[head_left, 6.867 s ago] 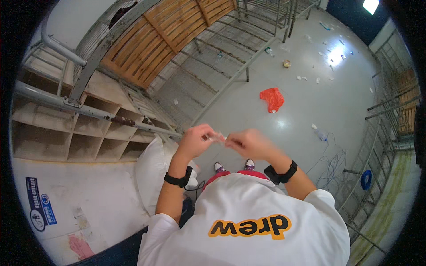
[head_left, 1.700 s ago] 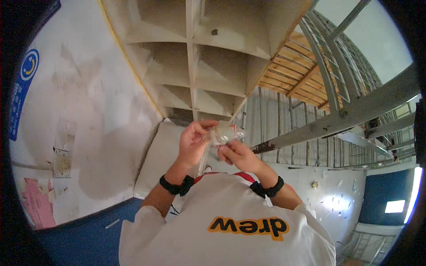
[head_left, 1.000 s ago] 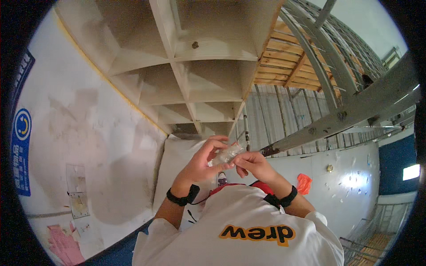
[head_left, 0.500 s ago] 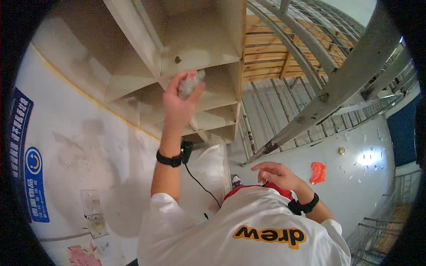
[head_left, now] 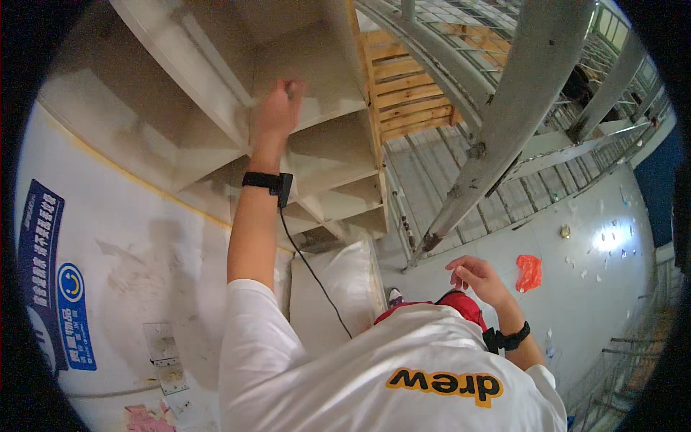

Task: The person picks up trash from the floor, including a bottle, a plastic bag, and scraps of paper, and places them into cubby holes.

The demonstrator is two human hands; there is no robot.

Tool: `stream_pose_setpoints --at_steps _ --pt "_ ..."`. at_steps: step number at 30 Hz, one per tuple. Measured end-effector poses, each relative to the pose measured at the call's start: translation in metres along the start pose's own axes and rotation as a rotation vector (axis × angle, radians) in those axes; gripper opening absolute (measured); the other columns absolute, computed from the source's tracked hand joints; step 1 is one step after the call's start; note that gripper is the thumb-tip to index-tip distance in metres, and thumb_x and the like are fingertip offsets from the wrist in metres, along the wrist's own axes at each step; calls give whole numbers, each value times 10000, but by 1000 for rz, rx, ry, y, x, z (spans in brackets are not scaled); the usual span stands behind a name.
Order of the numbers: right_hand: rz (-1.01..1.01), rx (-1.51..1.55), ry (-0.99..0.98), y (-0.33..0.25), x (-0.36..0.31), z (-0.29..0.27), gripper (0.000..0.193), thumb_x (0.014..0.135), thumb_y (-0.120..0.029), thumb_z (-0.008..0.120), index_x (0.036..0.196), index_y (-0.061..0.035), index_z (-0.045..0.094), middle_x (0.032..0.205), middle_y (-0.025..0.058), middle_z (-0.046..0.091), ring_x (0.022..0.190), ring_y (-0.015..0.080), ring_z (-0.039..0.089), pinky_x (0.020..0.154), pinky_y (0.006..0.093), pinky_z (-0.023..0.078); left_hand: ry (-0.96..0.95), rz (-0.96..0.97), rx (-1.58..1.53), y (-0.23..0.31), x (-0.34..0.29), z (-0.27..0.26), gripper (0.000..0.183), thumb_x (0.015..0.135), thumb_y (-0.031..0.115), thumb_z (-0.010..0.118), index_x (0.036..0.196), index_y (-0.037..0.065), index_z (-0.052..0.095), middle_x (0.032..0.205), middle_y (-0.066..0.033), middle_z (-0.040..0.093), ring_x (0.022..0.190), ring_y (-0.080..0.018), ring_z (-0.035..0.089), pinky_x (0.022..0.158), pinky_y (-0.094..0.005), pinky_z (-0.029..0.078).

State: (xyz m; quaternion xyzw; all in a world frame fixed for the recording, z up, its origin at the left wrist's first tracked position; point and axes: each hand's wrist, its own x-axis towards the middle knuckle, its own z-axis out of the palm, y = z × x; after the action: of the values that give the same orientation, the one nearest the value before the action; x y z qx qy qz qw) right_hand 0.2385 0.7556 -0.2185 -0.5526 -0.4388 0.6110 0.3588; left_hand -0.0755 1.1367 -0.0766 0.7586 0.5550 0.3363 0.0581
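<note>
My left hand [head_left: 277,108] reaches into an upper compartment of the pale wooden shelf unit [head_left: 317,79]. Its fingers are closed, and a small grey-brown bit [head_left: 291,88] shows at the fingertips, too blurred to name. The palm and anything inside it are hidden. Loosely curled with fingers apart, my right hand [head_left: 479,279] hangs in front of my waist over the red garment [head_left: 461,306] and holds nothing that I can see. A black wristband [head_left: 268,183] with a cable is on my left wrist, and another black band [head_left: 507,337] circles the right one.
To the right of the shelf unit stands a grey metal rail frame [head_left: 497,137] with wooden slats [head_left: 403,83] behind it. A white padded sack [head_left: 331,281] lies below the shelves. An orange-red plastic piece [head_left: 529,273] and scattered litter lie on the floor. Blue signs [head_left: 75,317] mark the left wall.
My left hand has moved up and deeper into the compartment, over the small brown lump's spot. The crumpled clear plastic it held is out of sight. My right hand has shifted slightly right in view.
</note>
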Motion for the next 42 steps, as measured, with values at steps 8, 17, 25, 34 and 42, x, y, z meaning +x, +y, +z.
stream_pose_setpoints --at_steps 8,17,25,34,42 --pt "-96 -83 31 24 4 -26 216 969 -195 530 1059 -19 615 823 38 629 736 120 564 672 262 472 119 -1 688 -4 -2 33 540 955 441 343 1396 136 413 1500 -229 240 1390 -436 167 1089 -646 71" --pt "-21 -44 40 48 -24 -69 209 961 -188 541 1048 -12 615 829 43 635 730 111 564 663 248 459 -151 -155 639 -126 60 73 615 953 482 243 1497 200 201 1538 -139 213 1383 -469 177 1057 -701 117" --pt "-35 -80 93 66 -67 -90 246 970 -223 529 1063 -10 613 833 47 643 731 116 578 657 251 453 -175 -140 735 2 22 42 682 930 558 271 1496 188 185 1532 -124 233 1395 -375 224 1072 -686 123" --pt "9 -14 227 141 -137 -113 243 969 -204 532 1042 13 612 813 48 630 731 114 575 667 255 480 -17 -9 797 22 -24 -18 590 881 616 433 1300 214 537 1317 -141 534 1258 -314 447 1049 -582 251" --pt "60 26 452 179 -160 -109 287 961 -280 546 1028 -11 621 807 36 629 733 109 574 673 268 486 -226 136 836 -5 3 2 490 831 414 658 1158 55 591 1080 -116 614 960 -271 567 827 -399 447"
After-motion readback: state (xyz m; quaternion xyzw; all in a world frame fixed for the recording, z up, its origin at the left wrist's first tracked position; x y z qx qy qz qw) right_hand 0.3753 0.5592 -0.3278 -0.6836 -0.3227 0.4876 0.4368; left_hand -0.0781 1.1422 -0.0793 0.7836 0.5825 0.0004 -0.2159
